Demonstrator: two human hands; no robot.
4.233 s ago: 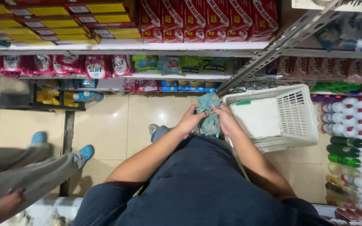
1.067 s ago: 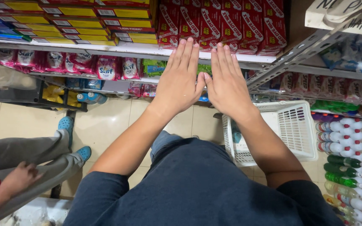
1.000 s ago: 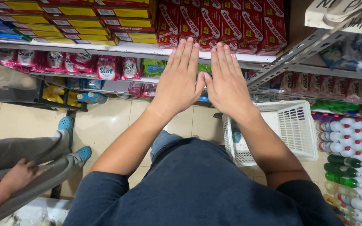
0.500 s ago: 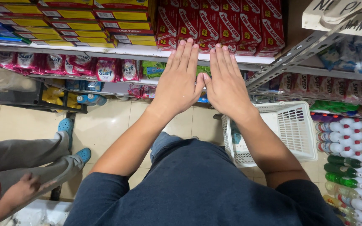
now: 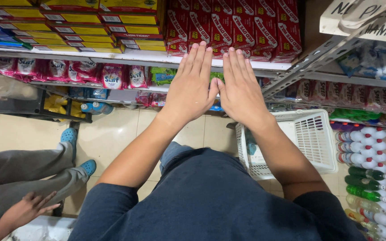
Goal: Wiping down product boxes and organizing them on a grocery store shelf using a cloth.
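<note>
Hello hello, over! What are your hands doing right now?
Left hand and right hand flat, open, empty, thumbs touching. Nearest: white slotted plastic basket on the floor below the right arm. Another person's hand low left, apart.

Left hand [image 5: 193,89] touches right hand [image 5: 242,91] before the shelves [image 5: 130,56], basket [image 5: 311,143] below right.

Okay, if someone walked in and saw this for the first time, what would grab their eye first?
First, the left hand and right hand, held out flat, palms down, thumbs nearly touching, empty, in the middle of the view before the shop shelves. Behind them sit rows of red packets on the top shelf, with yellow boxes to their left. Lower right, a white plastic basket stands on the tiled floor beside green and white bottles.
</note>
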